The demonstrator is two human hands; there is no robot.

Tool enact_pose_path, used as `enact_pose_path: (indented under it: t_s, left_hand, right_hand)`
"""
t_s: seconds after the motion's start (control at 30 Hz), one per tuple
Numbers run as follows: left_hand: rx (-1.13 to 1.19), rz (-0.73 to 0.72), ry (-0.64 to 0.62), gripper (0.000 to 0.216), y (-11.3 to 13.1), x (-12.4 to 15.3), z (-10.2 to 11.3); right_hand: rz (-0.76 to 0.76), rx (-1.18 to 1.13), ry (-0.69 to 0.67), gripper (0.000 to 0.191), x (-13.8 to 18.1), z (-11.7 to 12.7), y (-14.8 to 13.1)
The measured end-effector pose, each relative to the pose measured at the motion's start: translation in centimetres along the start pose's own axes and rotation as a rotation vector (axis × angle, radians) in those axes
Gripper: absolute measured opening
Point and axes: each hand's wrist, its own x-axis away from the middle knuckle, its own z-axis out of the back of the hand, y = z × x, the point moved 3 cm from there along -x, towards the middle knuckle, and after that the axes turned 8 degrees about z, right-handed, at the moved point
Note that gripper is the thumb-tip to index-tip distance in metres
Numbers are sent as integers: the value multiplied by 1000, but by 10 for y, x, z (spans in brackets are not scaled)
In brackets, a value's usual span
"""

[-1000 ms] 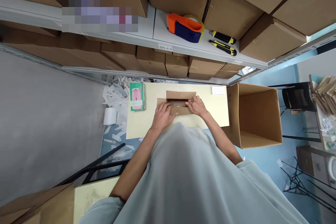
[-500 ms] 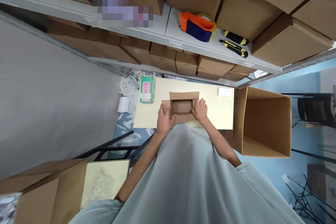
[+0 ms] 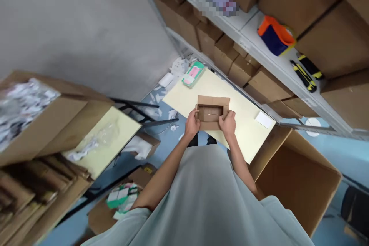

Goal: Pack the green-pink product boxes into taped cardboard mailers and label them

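Note:
A small open cardboard box (image 3: pixel 213 100) with its flaps spread out is held between my two hands over the near edge of a pale yellow table (image 3: pixel 245 123). My left hand (image 3: pixel 192 123) grips its left side. On the right side, my right hand (image 3: pixel 228 123) has its fingers closed over the flap and wall. The inside of the box faces up, and only bare cardboard shows in it. Farther back on the table lies a green box with a pink front (image 3: pixel 193 73). A white card or small box (image 3: pixel 263 120) rests near the table's right end.
Shelves (image 3: pixel 248 46) full of cartons run along the back, bearing an orange and blue tape dispenser (image 3: pixel 276 37) and two utility knives (image 3: pixel 304 77). A large open carton (image 3: pixel 300 184) stands right. Left are a paper-filled carton (image 3: pixel 69 111) and a side table (image 3: pixel 123 123) with clear plastic.
The view has turned to the left, bringing more of the side table and cartons into sight. Both hands have kept hold of the small box, which has turned relative to the table.

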Motion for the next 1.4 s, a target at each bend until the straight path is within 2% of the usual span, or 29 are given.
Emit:
enact_pose_path:
  t_s: [0.13, 0.23, 0.37, 0.6, 0.77, 0.87, 0.9, 0.97, 1.03, 1.1, 1.17, 1.27, 1.33, 1.4]
  left_hand:
    - [68, 125, 122, 63, -33, 38, 53]
    - [174, 207, 229, 65, -65, 74, 96]
    - [308, 301, 401, 66, -106, 124, 140]
    - [292, 455, 716, 46, -174, 191, 221]
    - [286, 565, 806, 44, -233, 239, 290]
    - [260, 604, 841, 43, -266, 273, 321]
    - [246, 622, 846, 43, -275, 283, 329]
    - [219, 657, 839, 43, -292, 301, 343]
    - [203, 684, 822, 42, -304, 314, 354]
    - [192, 705, 813, 41, -311, 320, 364]
    - [190, 710, 818, 42, -314, 321, 371]
    - [214, 695, 837, 42, -313, 315, 376]
    - [248, 679, 859, 42, -311, 308, 377]
    - [285, 663, 882, 41, -308, 299, 377]
  right_hand:
    - [154, -298, -11, 41, 9, -3, -3]
    - [238, -386, -112, 45, 17, -20, -34]
    - [384, -356, -348, 49, 35, -55, -104]
    - [620, -212, -563, 44, 73, -130, -234]
    - [737, -137, -668, 55, 95, -187, -332]
    - [870, 86, -705, 49, 104, -230, -393]
    - [935, 202, -715, 49, 108, -247, -412]
    - [1055, 484, -724, 60, 118, -286, -445]
    - [1129, 719, -735, 65, 131, -325, -470]
    - [1162, 833, -761, 58, 144, -358, -487]
    - [1170, 860, -799, 49, 152, -380, -497]
    - [1195, 886, -848, 37, 153, -388, -502]
    - [1222, 889, -852, 35, 147, -379, -502]
    - [1238, 868, -829, 35, 136, -358, -502]
